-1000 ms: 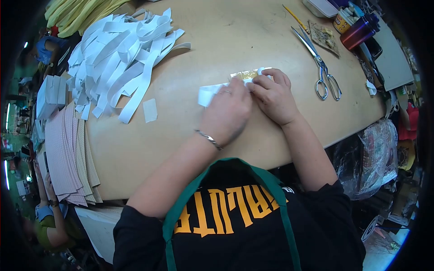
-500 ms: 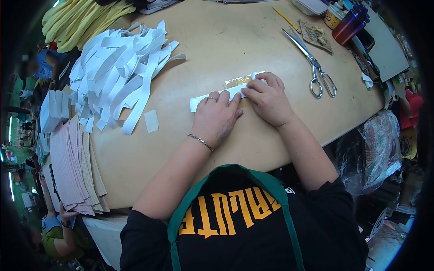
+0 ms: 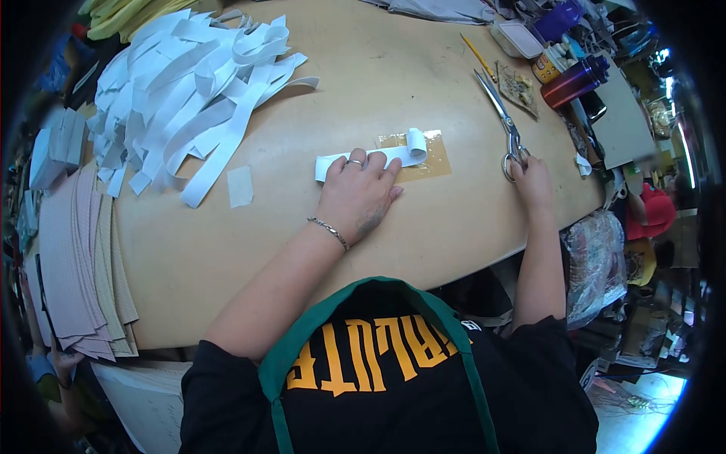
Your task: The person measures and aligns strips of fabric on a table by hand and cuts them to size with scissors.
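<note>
My left hand point(image 3: 357, 195) lies flat with its fingers stretched over a white strip point(image 3: 401, 157), pressing it to the table. The strip's right end curls up into a loose roll. Beneath that end is a glossy tan rectangle point(image 3: 437, 157) that looks like packing tape. Over to the right, my right hand point(image 3: 535, 185) has its fingers closed at the handle loops of a pair of large metal scissors point(image 3: 501, 110). The scissors lie on the table with their blades pointing away from me. My fingers partly hide the loops.
A big pile of white strips point(image 3: 197, 98) lies at the left, near a small pale rectangle point(image 3: 240, 187). Stacked patterned sheets point(image 3: 72, 265) cover the left edge. A yellow pencil point(image 3: 478, 57), a purple-red bottle point(image 3: 575, 83) and a plastic tub point(image 3: 518, 38) sit at the far right.
My right hand has let go of the strip's right end and moved right to the scissors. The strip's end now stands curled. My left hand stays on the strip; the view has shifted slightly.
</note>
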Demonstrator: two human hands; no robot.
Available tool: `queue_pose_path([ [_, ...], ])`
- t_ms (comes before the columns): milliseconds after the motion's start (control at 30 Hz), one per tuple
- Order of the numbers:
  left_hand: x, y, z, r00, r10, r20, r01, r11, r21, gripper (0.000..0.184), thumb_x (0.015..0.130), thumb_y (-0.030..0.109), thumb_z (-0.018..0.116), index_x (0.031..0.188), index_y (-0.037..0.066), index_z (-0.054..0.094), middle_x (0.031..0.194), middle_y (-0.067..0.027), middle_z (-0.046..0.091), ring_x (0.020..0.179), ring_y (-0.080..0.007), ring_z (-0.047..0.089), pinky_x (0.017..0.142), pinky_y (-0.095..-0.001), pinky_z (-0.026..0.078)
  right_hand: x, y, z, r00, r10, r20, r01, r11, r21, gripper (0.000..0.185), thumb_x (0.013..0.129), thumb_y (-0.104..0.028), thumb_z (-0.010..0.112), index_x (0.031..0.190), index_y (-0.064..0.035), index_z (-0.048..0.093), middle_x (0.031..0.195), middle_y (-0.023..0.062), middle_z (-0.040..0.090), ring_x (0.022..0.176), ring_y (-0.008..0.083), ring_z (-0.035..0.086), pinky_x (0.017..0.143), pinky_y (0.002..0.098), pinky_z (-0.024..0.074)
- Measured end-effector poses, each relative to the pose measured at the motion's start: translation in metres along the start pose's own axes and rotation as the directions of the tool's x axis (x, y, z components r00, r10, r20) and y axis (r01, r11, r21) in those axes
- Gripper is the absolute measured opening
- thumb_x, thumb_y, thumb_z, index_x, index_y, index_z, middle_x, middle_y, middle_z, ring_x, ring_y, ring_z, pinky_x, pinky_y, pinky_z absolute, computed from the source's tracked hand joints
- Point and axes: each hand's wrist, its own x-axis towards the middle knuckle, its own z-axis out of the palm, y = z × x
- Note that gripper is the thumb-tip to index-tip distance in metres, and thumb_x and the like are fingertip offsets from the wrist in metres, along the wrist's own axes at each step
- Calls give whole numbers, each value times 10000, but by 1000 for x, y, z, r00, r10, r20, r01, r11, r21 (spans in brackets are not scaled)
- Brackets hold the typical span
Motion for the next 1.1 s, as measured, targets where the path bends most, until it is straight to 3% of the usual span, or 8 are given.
queue_pose_path([
  [133, -1, -2, 1, 999, -14, 29, 16, 999, -44, 381, 886, 346, 524, 1211, 146, 531, 1034, -89, 536, 1035, -262, 499, 868, -399, 406, 24, -44, -45, 824, 171, 540, -170, 984, -53, 296, 740, -196, 598, 871, 69, 595, 727, 179, 591, 649, 286, 612, 655, 386, 504],
  [200, 0, -3, 1, 999, -23, 24, 25, 998, -61, 384, 889, 346, 521, 1215, 143, 534, 1046, -87, 535, 1044, -259, 496, 880, -401, 400, 15, -22, -39, 726, 104, 680, -570, 645, 509, 241, 729, -158, 587, 863, 43, 573, 717, 150, 592, 646, 247, 612, 626, 355, 508],
  [233, 0, -3, 1, 999, -32, 26, 33, 997, -72, 382, 889, 345, 522, 1210, 140, 541, 1051, -86, 535, 1047, -257, 495, 885, -402, 398, 3, -11, -38, 690, 25, 724, -695, 304, 652, 217, 723, -138, 582, 858, 30, 561, 713, 136, 592, 644, 228, 612, 612, 340, 509],
  [300, 0, -4, 3, 999, -45, 23, 47, 994, -95, 374, 884, 338, 528, 1196, 133, 555, 1055, -85, 535, 1051, -252, 495, 886, -405, 398, -52, -16, -50, 680, -259, 686, -684, 115, 721, 167, 759, -129, 581, 867, -10, 535, 713, 109, 592, 625, 207, 602, 579, 318, 501],
  [400, -1, -5, 2, 1000, -29, 4, 29, 993, -113, 357, 869, 310, 545, 1166, 116, 576, 1039, -82, 539, 1036, -246, 502, 853, -401, 417, -141, -53, -74, 656, -250, 712, -624, 350, 699, 226, 837, -250, 593, 771, -46, 520, 572, 53, 545, 523, 160, 548, 538, 268, 456],
  [467, -1, -7, 3, 998, -7, -56, 1, 994, -109, 342, 855, 274, 556, 1147, 98, 588, 1013, -77, 546, 1005, -241, 514, 807, -391, 441, -184, -54, -74, 617, -353, 703, -672, 227, 704, 364, 873, -397, 582, 755, -61, 508, 586, 32, 532, 533, 118, 530, 527, 248, 425],
  [600, 0, -8, 6, 993, 2, -115, -10, 998, -68, 334, 814, 192, 563, 1111, 43, 597, 951, -71, 554, 932, -236, 531, 712, -362, 470, -210, -66, -83, 497, -383, 778, -572, 529, 626, 449, 860, -511, 562, 757, -80, 485, 606, 0, 502, 555, 88, 514, 545, 224, 417],
  [1100, -1, -10, 7, 992, -5, -126, -2, 998, -57, 325, 775, 131, 554, 1075, 15, 598, 926, -68, 563, 919, -221, 542, 693, -359, 483, -183, -109, -80, 477, -241, 845, -612, 600, 516, 540, 843, -608, 526, 751, -76, 507, 587, 3, 499, 516, 91, 507, 501, 218, 431],
])
